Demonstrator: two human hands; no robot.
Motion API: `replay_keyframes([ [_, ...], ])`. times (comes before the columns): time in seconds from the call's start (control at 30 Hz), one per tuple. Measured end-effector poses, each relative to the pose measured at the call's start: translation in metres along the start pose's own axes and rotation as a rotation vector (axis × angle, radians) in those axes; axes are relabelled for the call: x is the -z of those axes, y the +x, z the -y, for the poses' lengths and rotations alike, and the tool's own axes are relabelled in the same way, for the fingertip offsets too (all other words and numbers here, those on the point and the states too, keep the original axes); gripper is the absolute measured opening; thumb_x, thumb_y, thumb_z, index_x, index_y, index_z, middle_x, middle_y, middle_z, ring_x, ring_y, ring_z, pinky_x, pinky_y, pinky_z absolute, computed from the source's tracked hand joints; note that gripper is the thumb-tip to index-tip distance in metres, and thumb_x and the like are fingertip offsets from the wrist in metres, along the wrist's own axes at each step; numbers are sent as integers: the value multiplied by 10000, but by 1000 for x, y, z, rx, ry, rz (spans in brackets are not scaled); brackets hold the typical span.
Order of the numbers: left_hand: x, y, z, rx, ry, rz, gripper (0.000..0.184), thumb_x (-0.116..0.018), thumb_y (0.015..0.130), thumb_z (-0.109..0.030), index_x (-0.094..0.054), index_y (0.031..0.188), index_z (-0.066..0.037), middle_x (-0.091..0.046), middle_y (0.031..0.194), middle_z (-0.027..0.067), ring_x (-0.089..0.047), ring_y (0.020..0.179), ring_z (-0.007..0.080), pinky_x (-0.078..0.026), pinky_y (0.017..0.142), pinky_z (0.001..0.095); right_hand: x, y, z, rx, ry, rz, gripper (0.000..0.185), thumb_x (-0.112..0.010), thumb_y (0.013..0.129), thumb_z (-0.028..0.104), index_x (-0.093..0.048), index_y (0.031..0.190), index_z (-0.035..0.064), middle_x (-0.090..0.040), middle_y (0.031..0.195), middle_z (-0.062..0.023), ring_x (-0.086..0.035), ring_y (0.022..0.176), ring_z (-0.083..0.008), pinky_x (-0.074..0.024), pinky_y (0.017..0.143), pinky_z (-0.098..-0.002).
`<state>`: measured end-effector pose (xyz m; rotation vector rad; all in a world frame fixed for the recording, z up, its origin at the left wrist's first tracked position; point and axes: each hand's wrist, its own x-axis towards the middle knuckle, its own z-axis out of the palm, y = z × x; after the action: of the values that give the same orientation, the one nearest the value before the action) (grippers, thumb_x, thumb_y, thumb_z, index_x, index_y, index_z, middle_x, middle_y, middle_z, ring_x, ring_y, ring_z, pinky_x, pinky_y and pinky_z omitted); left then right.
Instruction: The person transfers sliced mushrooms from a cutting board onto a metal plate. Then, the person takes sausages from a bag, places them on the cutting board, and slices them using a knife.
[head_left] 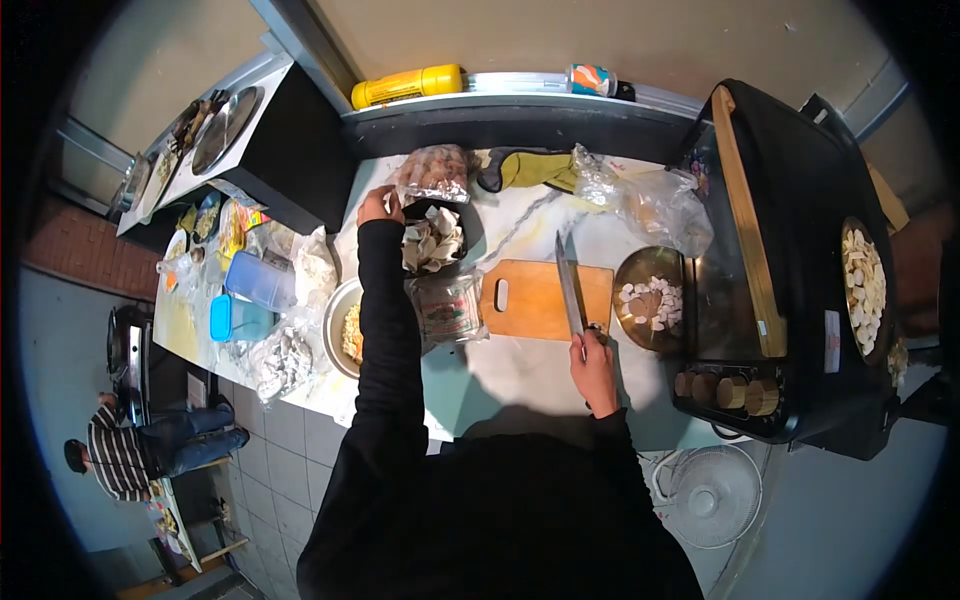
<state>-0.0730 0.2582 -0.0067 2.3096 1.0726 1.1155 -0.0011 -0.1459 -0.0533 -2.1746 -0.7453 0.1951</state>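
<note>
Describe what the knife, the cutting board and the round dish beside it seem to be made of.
Knife: probably steel, judging by the grey, smooth blade; the right hand hides much of the handle.
Cutting board: likely wood, by its warm orange-brown colour, with a smooth finish, though plastic is possible.
Round dish: brownish and shiny, so glass or metal; I cannot tell which.

I have the right hand (pixel 594 375) curled in a firm grip, its black-sleeved right arm (pixel 622 455) running back toward the body; well left of that grip and farther forward, I have the left arm (pixel 390 330) outstretched, the left hand (pixel 379 206) palm down.
</note>
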Motion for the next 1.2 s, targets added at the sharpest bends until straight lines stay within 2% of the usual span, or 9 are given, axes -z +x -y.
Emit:
replay_keyframes([
  [0.07, -6, 7, -7, 153, 270, 154, 164, -617, 798, -160, -709, 904, -74, -643, 965, 157, -618, 849, 366, -496, 785, 415, -1, 0, -2, 29, 28, -42, 218, -516, 904, 186, -513, 784, 5, -548, 661, -223, -530, 629, -437, -375, 565, -517],
  [0.1, -19, 10, 8, 92, 244, 39, 135, -633, 785, -170, -727, 832, -85, -643, 923, 165, -616, 853, 357, -496, 787, 411, -2, 0, -2, 25, 33, -46, 216, -516, 903, 189, -511, 788, 6, -546, 659, -226, -528, 628, -438, -375, 565, -517],
  [0.27, -32, 25, 13, 7, 301, -22, 154, -640, 782, -201, -728, 871, -111, -639, 916, 154, -621, 852, 334, -499, 794, 418, 0, 1, 0, -39, 47, -28, 209, -516, 898, 189, -514, 800, 4, -545, 666, -225, -514, 637, -441, -376, 592, -513],
  [0.43, -51, 48, 30, 61, 391, 335, 269, -642, 783, -233, -678, 1029, -133, -526, 1126, 174, -611, 873, 361, -498, 806, 428, 0, 3, -2, 1, 14, -59, 197, -526, 890, 186, -521, 811, 5, -567, 701, -226, -536, 664, -448, -393, 590, -523],
  [0.57, -69, 56, 56, 24, 307, 367, 395, -660, 766, -282, -600, 1139, -167, -511, 1136, 199, -597, 964, 379, -485, 853, 423, -2, 2, -6, 13, 8, -74, 186, -531, 885, 178, -518, 808, 9, -578, 735, -235, -549, 687, -455, -403, 581, -536],
  [0.67, -65, 59, 48, 33, 357, 440, 335, -552, 805, -176, -580, 1136, -126, -570, 1010, 233, -572, 957, 388, -465, 837, 425, -1, 4, -7, -3, 65, -45, 189, -535, 883, 179, -519, 812, 4, -574, 731, -242, -544, 695, -454, -401, 587, -534],
  [0.8, -89, 69, 96, 33, 295, 427, 130, -574, 808, -87, -535, 931, -105, -593, 950, 198, -582, 837, 392, -462, 777, 472, -3, 3, -9, -3, 66, -55, 193, -542, 881, 180, -521, 812, 1, -575, 720, -239, -543, 672, -452, -405, 585, -529],
  [0.9, -64, 61, 59, 94, 268, 489, 150, -591, 786, -45, -490, 874, -113, -603, 920, 152, -579, 824, 379, -460, 769, 473, -4, 2, -9, 11, -17, -87, 191, -548, 878, 183, -530, 816, 4, -581, 713, -234, -546, 648, -450, -409, 581, -529],
  [1.2, -57, 56, 58, 131, 503, 546, 237, -685, 755, -188, -602, 976, -169, -639, 999, 150, -616, 948, 341, -493, 783, 433, -5, 2, -10, 5, 36, -78, 187, -549, 880, 194, -547, 841, 11, -580, 709, -230, -550, 659, -450, -411, 592, -530],
])
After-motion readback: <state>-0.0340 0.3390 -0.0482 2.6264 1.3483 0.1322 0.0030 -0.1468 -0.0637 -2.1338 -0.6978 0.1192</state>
